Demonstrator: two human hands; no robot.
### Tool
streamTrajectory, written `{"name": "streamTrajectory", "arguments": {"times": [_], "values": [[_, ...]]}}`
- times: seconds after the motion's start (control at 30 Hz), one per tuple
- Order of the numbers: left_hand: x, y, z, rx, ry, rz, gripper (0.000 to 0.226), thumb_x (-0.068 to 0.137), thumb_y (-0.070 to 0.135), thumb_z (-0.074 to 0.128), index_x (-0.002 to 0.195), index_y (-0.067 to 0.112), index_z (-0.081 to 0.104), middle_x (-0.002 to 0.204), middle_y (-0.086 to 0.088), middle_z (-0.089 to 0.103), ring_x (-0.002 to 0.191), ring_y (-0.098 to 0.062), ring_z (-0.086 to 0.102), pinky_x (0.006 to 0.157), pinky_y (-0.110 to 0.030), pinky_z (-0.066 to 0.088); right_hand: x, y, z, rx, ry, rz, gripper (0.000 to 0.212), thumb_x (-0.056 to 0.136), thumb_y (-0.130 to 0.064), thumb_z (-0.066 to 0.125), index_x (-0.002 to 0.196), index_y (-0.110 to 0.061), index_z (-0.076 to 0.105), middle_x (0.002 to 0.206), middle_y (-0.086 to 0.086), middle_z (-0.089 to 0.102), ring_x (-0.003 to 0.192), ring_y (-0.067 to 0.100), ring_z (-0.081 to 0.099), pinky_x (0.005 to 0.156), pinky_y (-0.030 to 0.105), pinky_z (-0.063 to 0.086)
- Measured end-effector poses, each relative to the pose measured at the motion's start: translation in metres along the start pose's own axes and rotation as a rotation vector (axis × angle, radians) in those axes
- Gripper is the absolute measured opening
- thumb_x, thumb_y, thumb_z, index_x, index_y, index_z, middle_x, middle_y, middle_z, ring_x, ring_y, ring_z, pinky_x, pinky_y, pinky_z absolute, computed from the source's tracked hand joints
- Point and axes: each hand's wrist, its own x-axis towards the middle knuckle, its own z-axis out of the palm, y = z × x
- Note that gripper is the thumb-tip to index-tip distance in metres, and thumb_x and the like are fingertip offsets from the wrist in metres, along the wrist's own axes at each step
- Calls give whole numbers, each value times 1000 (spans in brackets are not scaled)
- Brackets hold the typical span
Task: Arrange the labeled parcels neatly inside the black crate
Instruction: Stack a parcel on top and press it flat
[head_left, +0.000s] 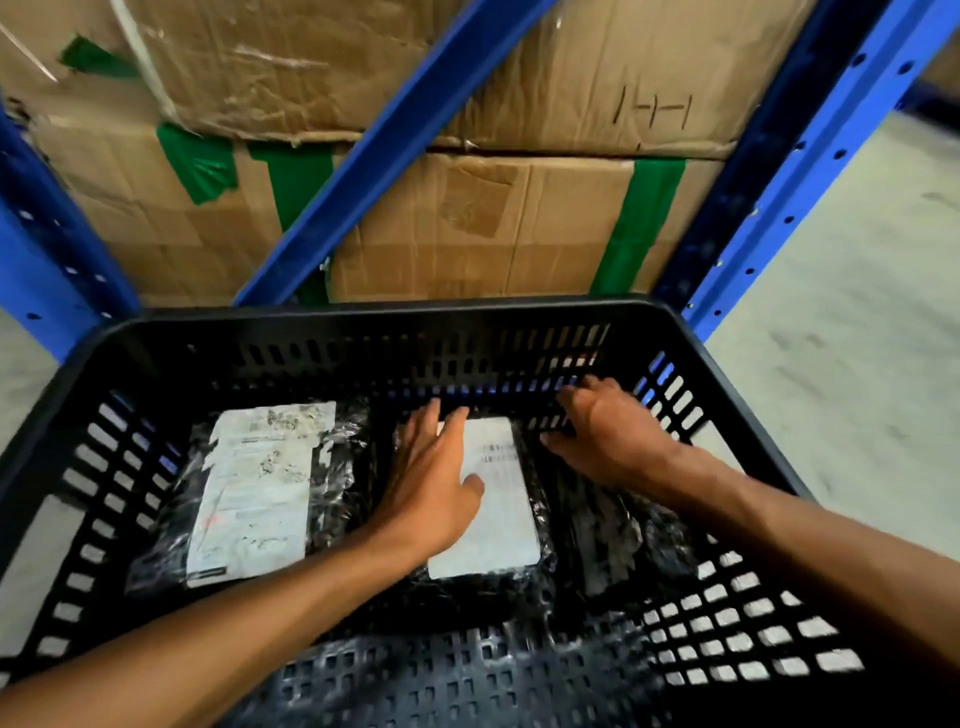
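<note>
The black crate (727, 374) is sitting on the pale floor (857, 312) in front of a blue rack (810, 171) stacked with taped cardboard boxes (467, 228). Its slotted walls are sloping outward, and three black plastic-wrapped parcels are lying flat on its bottom, side by side in a row.

The left parcel (260, 493) is showing a large, creased white label facing up; its long axis is running from the near side toward the far wall, leaning slightly to the right at the far end. The middle parcel (498, 519) is lying just beside it, also label-up, with the barcode end of the label pointing toward the far wall and its long axis parallel to its neighbour's. The right parcel (613, 525) is touching the middle one, running the same way; no label is showing on it, only crinkled black wrap.

The left hand (431, 488) is reaching in from the near left, palm down, fingers spread and lying flat on the left part of the middle parcel, thumb resting across the label; it is pressing, not gripping. The right hand (602, 431) is coming in from the near right, palm down, fingers loosely spread over the far end of the right parcel near the far wall; whether it is gripping anything cannot be made out
</note>
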Motion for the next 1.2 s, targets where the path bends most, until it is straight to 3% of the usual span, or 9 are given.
{"name": "streamTrajectory", "arguments": {"times": [0.1, 0.27, 0.43, 0.57, 0.7, 0.87, 0.93, 1.03, 1.2], "values": [[-12, 25, 12, -259, -60, 34, 48, 89, 8, 58, 136, 14, 49, 136, -9, 53, 116, -20, 54, 91, -25, 46, -18, 19, -8, -21, -22, 63, 40, 88, -29, 53, 120, -4, 55, 122, 23, 60, 115, 38, 56, 91, 41, 47], [-22, 55, 42, -421, -373, -108, 47, 86, 25, 63, 130, 20, 50, 113, -4, 65, 95, -21, 63, 74, -28, 48, -36, 18, 0, 56, -78, 73, 45, 87, -29, 60, 119, 0, 50, 122, 25, 59, 114, 38, 57, 88, 41, 48], [-26, 68, 61, -622, -364, -148, 30, 75, 25, 78, 100, 34, 64, 96, 11, 71, 98, -9, 64, 75, -15, 49, -25, 8, -3, 212, -68, 48, 44, 78, -10, 64, 117, 1, 49, 117, 26, 58, 105, 39, 60, 79, 35, 48], [-33, 74, 70, -517, -235, -118, 98, 65, 44, 82, 145, 21, 30, 144, -3, 48, 133, -21, 45, 107, -35, 42, -24, 8, -15, 307, 9, 55, 35, 72, -6, 64, 107, -5, 61, 111, 20, 62, 98, 33, 63, 68, 26, 44], [-31, 83, 59, -331, 1, 10, 119, 56, 45, 83, 150, 20, 15, 149, -8, 36, 134, -23, 42, 105, -32, 43, -28, -1, -48, 322, 166, -14, 34, 69, -10, 67, 103, -9, 64, 96, 13, 63, 87, 30, 64, 65, 24, 44], [-23, 79, 18, -631, 169, 17, 55, 62, 16, 76, 109, 27, 49, 89, 8, 66, 79, -10, 63, 57, -15, 48, -32, -27, -101, 399, 285, -216, 30, 73, -12, 72, 103, -11, 68, 77, -1, 62, 68, 13, 57, 52, 10, 40], [-22, 63, -6, -818, 132, -51, 42, 57, 15, 76, 97, 19, 64, 78, -3, 72, 69, -20, 67, 54, -21, 52, -33, -23, -114, 467, 358, -282, 23, 76, -9, 70, 99, -6, 69, 79, 2, 68, 69, 16, 63, 65, 14, 50], [-34, 33, -37, -942, 65, -154, 41, 41, 25, 72, 82, 16, 73, 87, -19, 76, 84, -42, 69, 72, -45, 54, -35, -6, -107, 586, 328, -175, 34, 81, -24, 72, 111, -7, 66, 97, 8, 70, 88, 22, 67, 82, 37, 56], [-47, 6, -71, -1064, -21, -162, 42, 42, 10, 68, 81, -4, 64, 74, -21, 67, 56, -28, 68, 57, -32, 54, -42, -3, -58, 877, -53, 77, 60, 77, -61, 62, 119, -20, 59, 106, -6, 64, 92, 8, 61, 78, 23, 50]]}}
